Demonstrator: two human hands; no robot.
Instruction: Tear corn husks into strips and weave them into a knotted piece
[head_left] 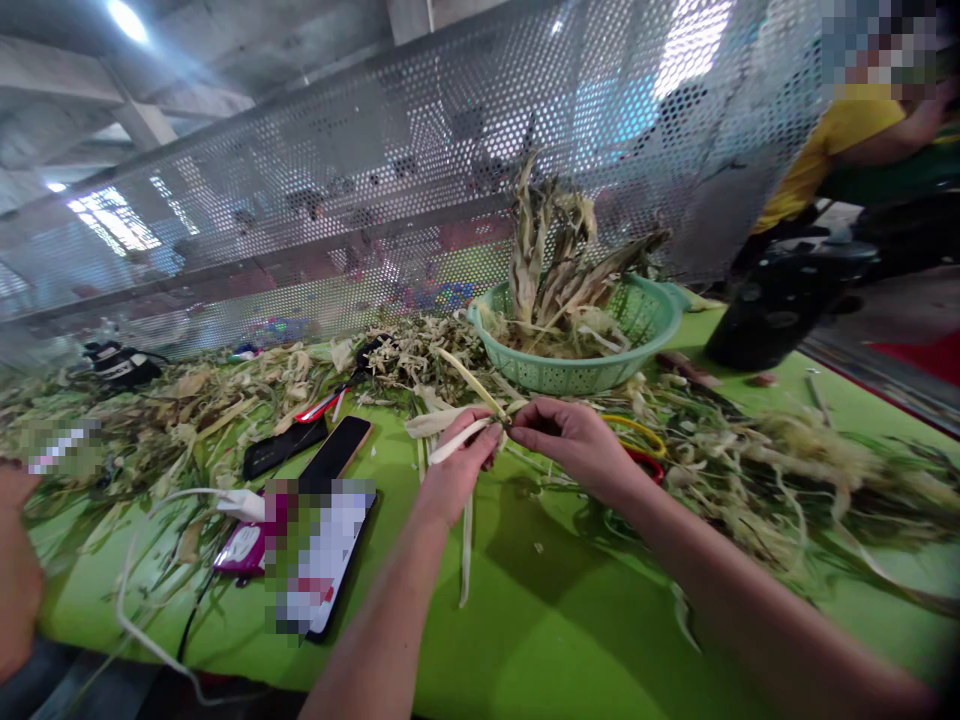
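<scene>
1. Head view: perforated metal screening [322, 190] slants across the upper frame, behind a smooth lime-green tabletop [525, 620].
2. Pale husk strips [460, 440] meet at the fingertips, in the middle of the frame. Their long axes fan out: one points to the upper left, a broad one to the lower left, and a narrow one hangs almost straight toward the bottom edge.
3. Left hand [471, 440] pinches the strips; right hand [570, 440] has its thumb and fingers closed narrowly at the same join.
4. Above the hands, a round mint-green plastic basket [581, 375] with slotted walls holds dry, wrinkled husks [529, 275] whose tips point upward.
5. Stringy, curled fibre [810, 470] spreads at right.
6. Lower left, a magenta plastic block [238, 550] bears a white label, too blurred to read, beside a partly pixelated phone [341, 560].
</scene>
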